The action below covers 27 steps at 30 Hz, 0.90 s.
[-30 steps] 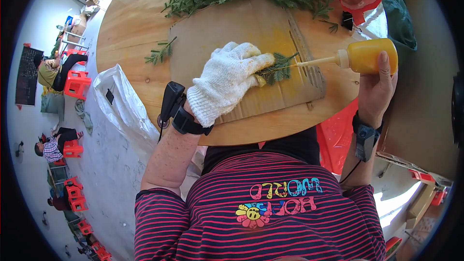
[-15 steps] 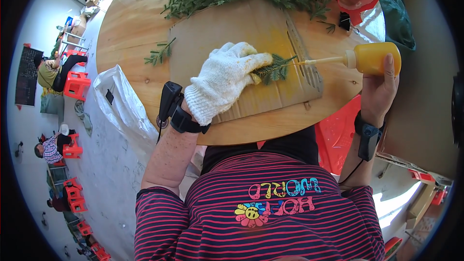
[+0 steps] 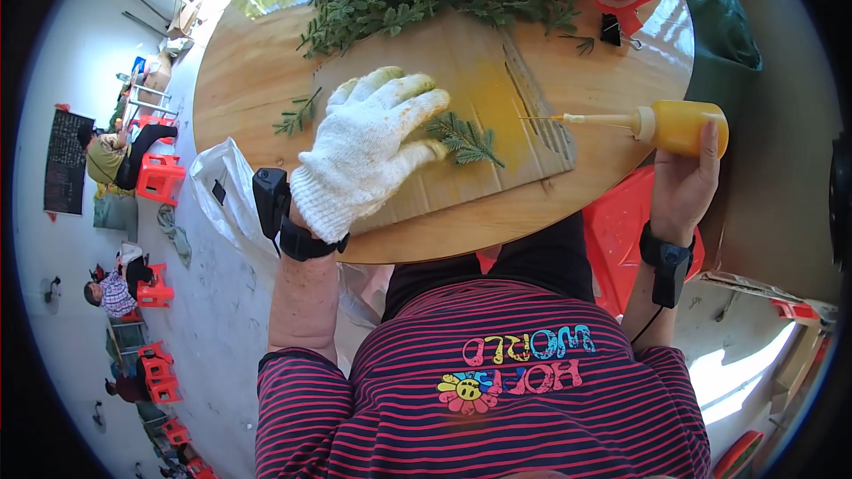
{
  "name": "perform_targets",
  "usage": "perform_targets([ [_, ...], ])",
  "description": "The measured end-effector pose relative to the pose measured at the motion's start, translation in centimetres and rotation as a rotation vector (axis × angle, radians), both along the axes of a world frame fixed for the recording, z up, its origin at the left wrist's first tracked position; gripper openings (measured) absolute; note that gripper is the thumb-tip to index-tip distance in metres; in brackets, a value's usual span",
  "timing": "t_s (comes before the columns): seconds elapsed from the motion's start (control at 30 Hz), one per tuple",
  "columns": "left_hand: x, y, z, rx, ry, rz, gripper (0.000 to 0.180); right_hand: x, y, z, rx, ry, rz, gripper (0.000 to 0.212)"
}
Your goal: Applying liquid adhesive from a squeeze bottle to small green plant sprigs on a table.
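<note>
While hands point(image 3: 368, 142) point(image 3: 685, 184) stand apart, sprig point(image 3: 466, 140) lies between.

Sm. green conifer sprig point(image 3: 466, 137), needles intact, lies approx. flat on cardbd. point(image 3: 484, 80), thin stem end to lower R. Yellow squeeze btl. point(image 3: 682, 127) in R grip point(image 3: 685, 179), held approx. sideways, long thin nozzle point(image 3: 605, 120) aimed L, tip near cardbd. R edge, apart from sprig.

Multicoloured lettering point(image 3: 531, 359) — on striped shirt point(image 3: 399, 381)
</note>
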State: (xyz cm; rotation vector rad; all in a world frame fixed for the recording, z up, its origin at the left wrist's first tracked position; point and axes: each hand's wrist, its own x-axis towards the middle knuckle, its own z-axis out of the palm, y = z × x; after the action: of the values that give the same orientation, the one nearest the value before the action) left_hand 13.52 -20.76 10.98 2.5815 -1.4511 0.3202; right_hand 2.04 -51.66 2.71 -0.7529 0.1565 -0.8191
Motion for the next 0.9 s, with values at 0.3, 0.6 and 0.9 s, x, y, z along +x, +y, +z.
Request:
perform_targets([
  [0.3, -1.5, -2.7, -3.5, -0.070, 0.082, 0.021, 0.048, -1.1, 2.1, 0.4, 0.023, 0.006, 0.003, 0.028],
  [0.6, -3.1, -2.9, -4.7, -0.173, -0.040, 0.160, 0.042, -1.5, 4.4, 0.8, -0.116, 0.013, -0.016, 0.029],
  [0.9, -2.9, -2.7, -4.8, -0.156, -0.047, 0.143, 0.043, -1.2, 5.8, 1.5, -0.238, 0.039, -0.104, 0.027],
])
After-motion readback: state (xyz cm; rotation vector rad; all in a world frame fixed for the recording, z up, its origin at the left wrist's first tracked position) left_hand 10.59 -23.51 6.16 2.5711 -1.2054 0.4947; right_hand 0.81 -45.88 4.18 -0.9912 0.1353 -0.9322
